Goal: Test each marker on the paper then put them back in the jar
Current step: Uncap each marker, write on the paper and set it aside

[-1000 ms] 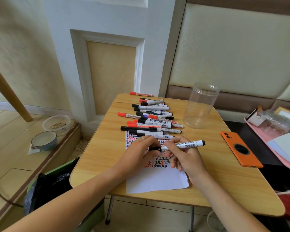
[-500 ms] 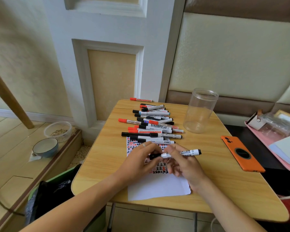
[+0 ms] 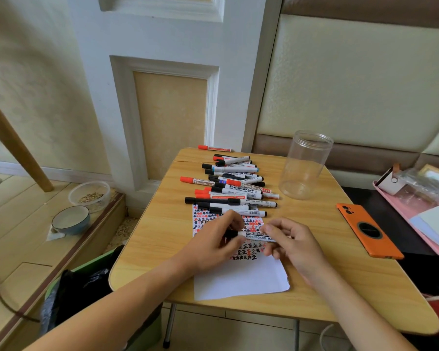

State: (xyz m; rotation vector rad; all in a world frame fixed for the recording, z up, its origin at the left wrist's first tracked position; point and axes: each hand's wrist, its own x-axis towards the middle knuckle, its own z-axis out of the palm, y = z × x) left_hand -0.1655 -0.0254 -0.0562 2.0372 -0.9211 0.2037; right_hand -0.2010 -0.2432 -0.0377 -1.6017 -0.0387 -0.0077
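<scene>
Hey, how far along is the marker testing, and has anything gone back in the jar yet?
The paper already carries rows of red and black test marks on its upper half. In hand: both hands hold one whiteboard marker over it, the left hand at the black cap end, the right hand on the barrel. Left: the jar looks empty, and the pile of markers lies on the table.
</scene>
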